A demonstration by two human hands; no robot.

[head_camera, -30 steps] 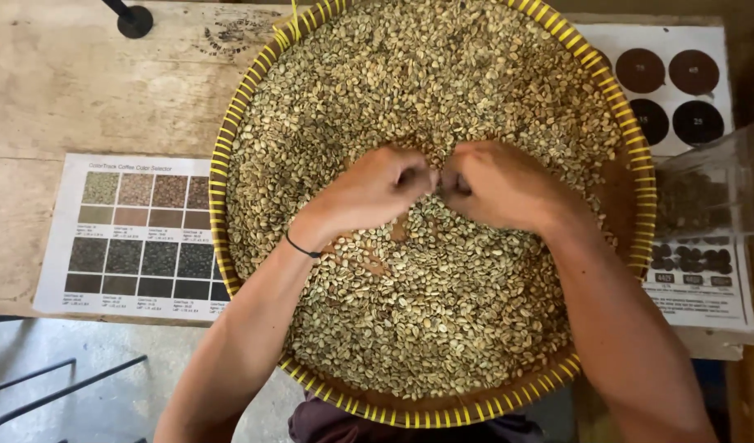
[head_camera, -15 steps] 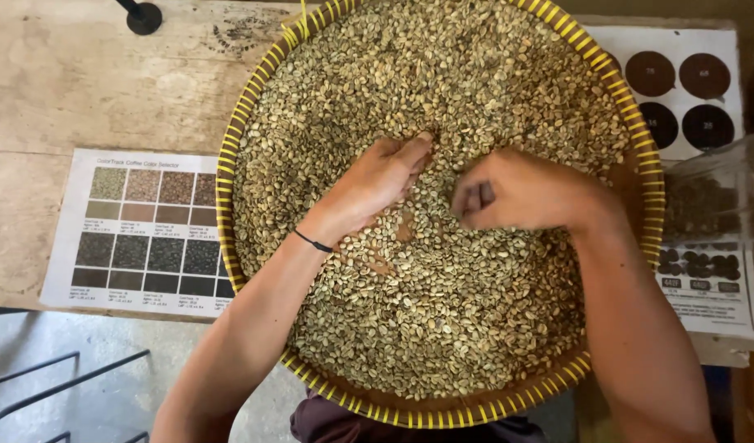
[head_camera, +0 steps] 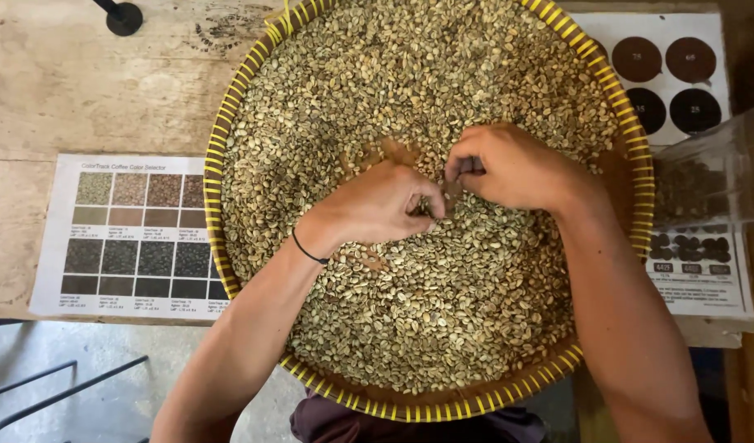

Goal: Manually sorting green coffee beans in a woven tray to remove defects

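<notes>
A round woven tray with a yellow-striped rim [head_camera: 215,176] holds a thick layer of pale green coffee beans [head_camera: 410,74]. Both hands rest on the beans near the tray's middle, fingertips almost touching. My left hand [head_camera: 377,205], with a thin black band on the wrist, has its fingers curled and its thumb and forefinger pinched into the beans. Just up and to the right, my right hand [head_camera: 512,168] is curled into a loose fist, and what is inside it is hidden. A small bare brown patch of tray [head_camera: 396,152] shows just above the left hand.
The tray sits on a worn wooden table [head_camera: 81,90]. A printed colour-swatch sheet [head_camera: 135,234] lies to its left and a sheet with dark round samples [head_camera: 664,82] to its right. A clear plastic bag of dark beans [head_camera: 705,184] stands at the right. A black stand base [head_camera: 124,16] is at the top left.
My left hand drew back toward me and curled from flat into a pinch. My right hand moved slightly up and left to meet it. A bare patch opened in the beans.
</notes>
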